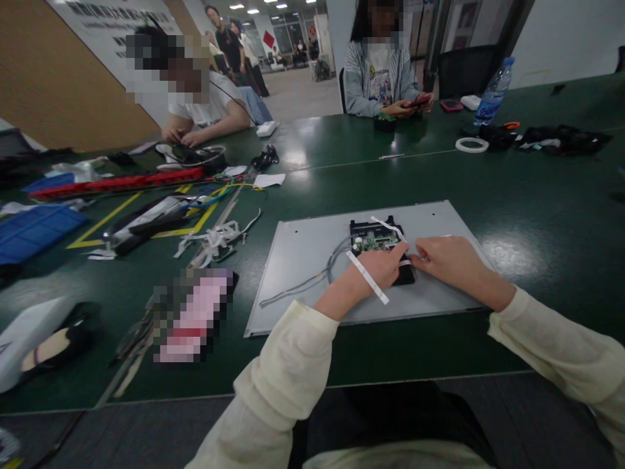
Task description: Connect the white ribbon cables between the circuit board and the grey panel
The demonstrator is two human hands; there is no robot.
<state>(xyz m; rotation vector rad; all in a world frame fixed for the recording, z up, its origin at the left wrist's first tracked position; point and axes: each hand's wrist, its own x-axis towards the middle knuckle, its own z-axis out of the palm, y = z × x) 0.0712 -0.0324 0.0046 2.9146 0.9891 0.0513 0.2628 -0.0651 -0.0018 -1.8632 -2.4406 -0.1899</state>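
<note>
A black plastic frame with a green circuit board (375, 243) lies on a light grey panel (303, 260). Grey cables (312, 281) run from the board's left side across the panel. Over the board's lower right is my left hand (372, 268), its fingers bent and partly hidden; what they grip is unclear. A white strip (367, 277) lies across the back of that hand. Just right of the frame, my right hand (449, 260) is closed in a pinch at a short white strip (405, 262). Another white strip (388, 225) curls over the frame's top edge.
Left of the panel lie a phone (200, 312), tangled white strips (219, 240) and a blue bin (41, 228). Across the table sit two people. A water bottle (494, 94) and a white tape roll (471, 144) stand at the far right.
</note>
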